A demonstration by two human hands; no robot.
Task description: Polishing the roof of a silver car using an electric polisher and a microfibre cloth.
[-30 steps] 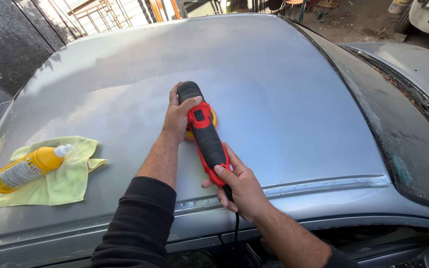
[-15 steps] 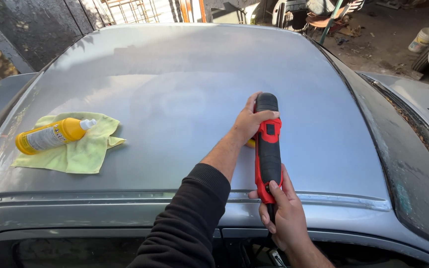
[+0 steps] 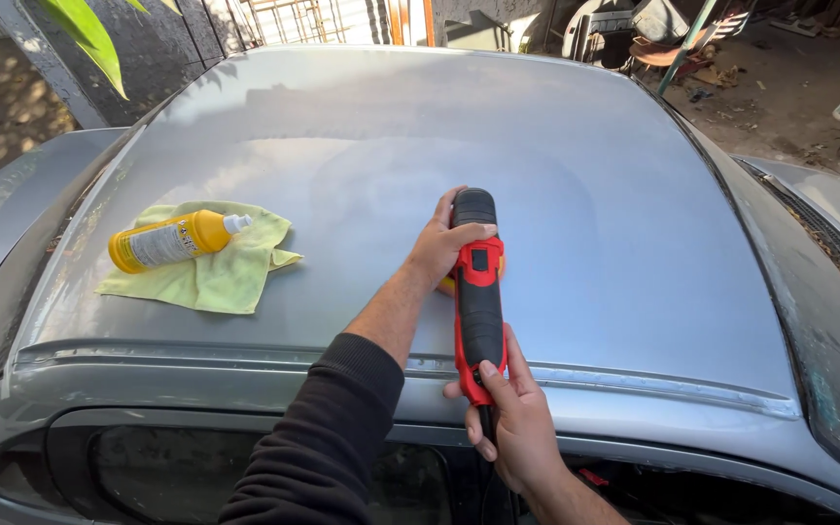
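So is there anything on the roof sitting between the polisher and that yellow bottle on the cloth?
Nothing visible. Both hands, left hand and right hand, hold the red polisher on the car roof. Only bare grey roof shows between it and the yellow bottle lying on the yellow-green cloth.

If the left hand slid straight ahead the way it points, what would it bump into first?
Probably nothing: past the left hand on the polisher, only bare grey roof shows up to its far edge.
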